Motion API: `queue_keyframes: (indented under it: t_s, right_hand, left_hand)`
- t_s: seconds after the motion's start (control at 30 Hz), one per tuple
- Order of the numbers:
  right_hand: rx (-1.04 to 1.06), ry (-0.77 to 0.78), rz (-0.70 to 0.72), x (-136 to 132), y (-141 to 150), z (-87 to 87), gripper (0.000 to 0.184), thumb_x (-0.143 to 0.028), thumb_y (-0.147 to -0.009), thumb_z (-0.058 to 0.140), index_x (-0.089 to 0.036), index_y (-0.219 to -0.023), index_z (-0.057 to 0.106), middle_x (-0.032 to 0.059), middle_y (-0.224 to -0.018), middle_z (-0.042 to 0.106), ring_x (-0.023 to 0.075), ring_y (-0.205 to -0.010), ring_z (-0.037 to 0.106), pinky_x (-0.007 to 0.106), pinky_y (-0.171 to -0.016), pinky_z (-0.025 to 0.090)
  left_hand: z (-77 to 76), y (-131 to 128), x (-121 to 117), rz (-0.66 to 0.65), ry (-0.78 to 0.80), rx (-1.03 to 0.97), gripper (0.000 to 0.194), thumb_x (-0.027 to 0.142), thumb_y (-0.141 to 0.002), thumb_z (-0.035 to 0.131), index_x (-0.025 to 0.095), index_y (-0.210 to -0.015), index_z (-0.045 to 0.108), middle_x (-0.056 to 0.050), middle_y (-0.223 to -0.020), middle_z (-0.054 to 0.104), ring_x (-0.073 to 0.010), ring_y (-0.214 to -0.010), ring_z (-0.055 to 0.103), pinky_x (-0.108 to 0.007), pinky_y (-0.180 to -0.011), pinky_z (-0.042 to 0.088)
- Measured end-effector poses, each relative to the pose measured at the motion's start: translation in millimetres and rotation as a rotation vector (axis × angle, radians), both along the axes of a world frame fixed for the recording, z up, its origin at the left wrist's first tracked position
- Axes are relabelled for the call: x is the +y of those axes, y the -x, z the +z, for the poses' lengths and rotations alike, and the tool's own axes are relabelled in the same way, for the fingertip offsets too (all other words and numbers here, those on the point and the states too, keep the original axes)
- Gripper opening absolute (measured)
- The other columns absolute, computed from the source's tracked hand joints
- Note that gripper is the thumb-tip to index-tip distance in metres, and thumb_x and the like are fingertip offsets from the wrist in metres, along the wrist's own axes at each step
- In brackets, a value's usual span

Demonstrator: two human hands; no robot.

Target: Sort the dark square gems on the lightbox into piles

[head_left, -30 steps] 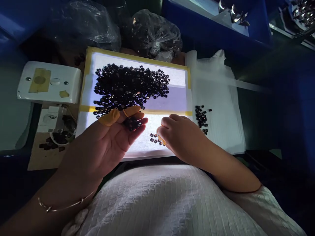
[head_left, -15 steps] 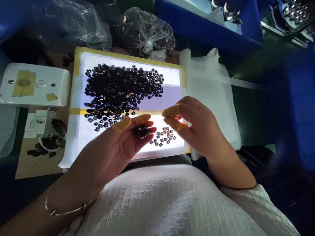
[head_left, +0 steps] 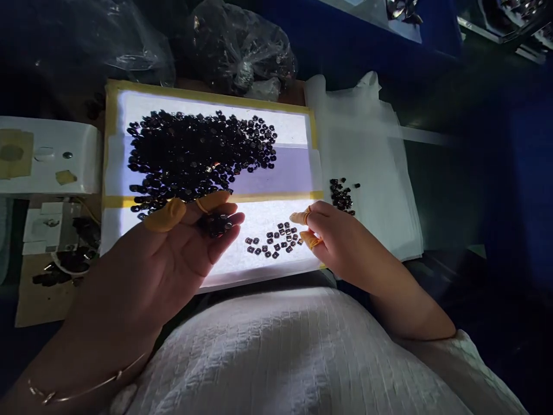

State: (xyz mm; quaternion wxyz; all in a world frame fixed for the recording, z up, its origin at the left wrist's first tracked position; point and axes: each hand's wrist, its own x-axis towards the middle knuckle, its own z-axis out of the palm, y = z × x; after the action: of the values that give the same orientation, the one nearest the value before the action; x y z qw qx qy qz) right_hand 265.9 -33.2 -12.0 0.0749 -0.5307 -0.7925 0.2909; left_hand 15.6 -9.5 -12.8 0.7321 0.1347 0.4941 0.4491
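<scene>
My left hand (head_left: 185, 253) is palm up and cupped, with several small dark pieces (head_left: 215, 225) resting in the curled fingers. Yellow finger cots cover its thumb and a fingertip. At the right end of a loose cluster of small squarish dark pieces (head_left: 270, 235) is my right hand (head_left: 330, 233). Its cot-covered thumb and index finger are apart, and I see nothing between them. Both hands are over a lit white panel (head_left: 242, 274) edged with yellow tape. A large heap of similar dark pieces (head_left: 181, 144) covers the panel's upper left, partly behind my left fingers.
White sheets (head_left: 367, 138) lie right of the panel, with a small pile of dark pieces (head_left: 341, 199) on them. Clear plastic bags (head_left: 242, 46) stand behind. At left are a white switch box (head_left: 82, 155) and a brown board (head_left: 30, 300). A blue bin (head_left: 337, 40) sits at back right.
My right hand has come down to the cluster, and its thumb and index finger have parted. The pile on the white sheets now shows. My left hand appears farther left as the view shifts.
</scene>
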Motion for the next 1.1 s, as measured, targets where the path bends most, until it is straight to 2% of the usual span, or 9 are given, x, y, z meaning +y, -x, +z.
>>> queue_keyframes:
  t_s: [0.2,0.3,0.47,0.6,0.8,0.97,1.1]
  right_hand:
    - [0.024,0.04,0.012,1.8,9.9,-2.2,0.02,-0.003,-0.091,0.053,-0.014,-0.096,0.069,0.0078,-0.098,0.064,0.0169,-0.08,0.06,0.029,-0.069,0.048]
    - [0.073,0.053,0.02,2.5,9.1,-3.1,0.024,-0.002,-0.091,0.051,-0.015,-0.1,0.07,0.0063,-0.096,0.065,0.0161,-0.078,0.059,0.029,-0.068,0.048]
    - [0.155,0.034,-0.058,1.0,-1.9,-7.4,0.029,-0.005,-0.095,0.051,-0.012,-0.116,0.07,0.0086,-0.103,0.068,0.0179,-0.088,0.065,0.031,-0.076,0.054]
    - [0.184,0.019,-0.069,-1.1,-7.3,-10.5,0.028,-0.008,-0.097,0.052,-0.014,-0.118,0.069,0.0058,-0.096,0.064,0.0167,-0.082,0.063,0.031,-0.071,0.054]
    - [0.198,0.007,-0.07,-2.2,-6.5,-11.9,0.024,-0.008,-0.097,0.051,-0.016,-0.112,0.068,0.0063,-0.096,0.064,0.0167,-0.081,0.062,0.032,-0.07,0.053]
    - [0.212,-0.025,-0.066,-2.7,-6.2,-13.8,0.021,-0.009,-0.097,0.053,-0.015,-0.112,0.067,0.0059,-0.096,0.064,0.0161,-0.082,0.062,0.031,-0.071,0.051]
    - [0.071,-0.089,0.002,-1.9,2.4,-8.5,0.015,-0.006,-0.094,0.054,-0.016,-0.092,0.066,0.0056,-0.091,0.064,0.0164,-0.079,0.057,0.03,-0.067,0.044]
  left_hand:
    - [1.2,-1.2,0.2,-0.005,-0.023,0.01,0.024,0.033,-0.095,0.069,0.013,-0.099,0.081,-0.006,-0.105,0.077,-0.0193,-0.096,0.072,-0.026,-0.09,0.066]
    - [2.8,-1.6,0.1,0.001,-0.016,0.007,0.023,0.033,-0.094,0.07,0.013,-0.098,0.081,-0.006,-0.103,0.077,-0.0195,-0.096,0.072,-0.026,-0.09,0.067]
    - [6.3,-1.7,0.1,-0.002,0.004,0.019,0.024,0.028,-0.1,0.062,0.012,-0.098,0.08,-0.005,-0.103,0.076,-0.0176,-0.096,0.071,-0.024,-0.089,0.066]
    - [2.5,-0.3,0.3,-0.003,-0.013,0.01,0.023,0.032,-0.095,0.07,0.012,-0.099,0.08,-0.004,-0.103,0.076,-0.0179,-0.098,0.07,-0.024,-0.091,0.066]
    - [2.5,-1.2,0.2,-0.001,-0.011,0.014,0.025,0.03,-0.1,0.062,0.012,-0.099,0.08,-0.005,-0.105,0.076,-0.0184,-0.097,0.071,-0.025,-0.09,0.066]
    - [4.9,-3.1,0.8,0.015,-0.01,0.009,0.023,0.027,-0.099,0.062,0.013,-0.097,0.08,-0.006,-0.102,0.076,-0.0177,-0.094,0.071,-0.024,-0.088,0.066]
    - [0.9,-1.9,0.5,-0.012,-0.024,0.025,0.028,0.028,-0.101,0.057,0.012,-0.099,0.08,-0.007,-0.106,0.076,-0.0188,-0.096,0.071,-0.025,-0.089,0.066]
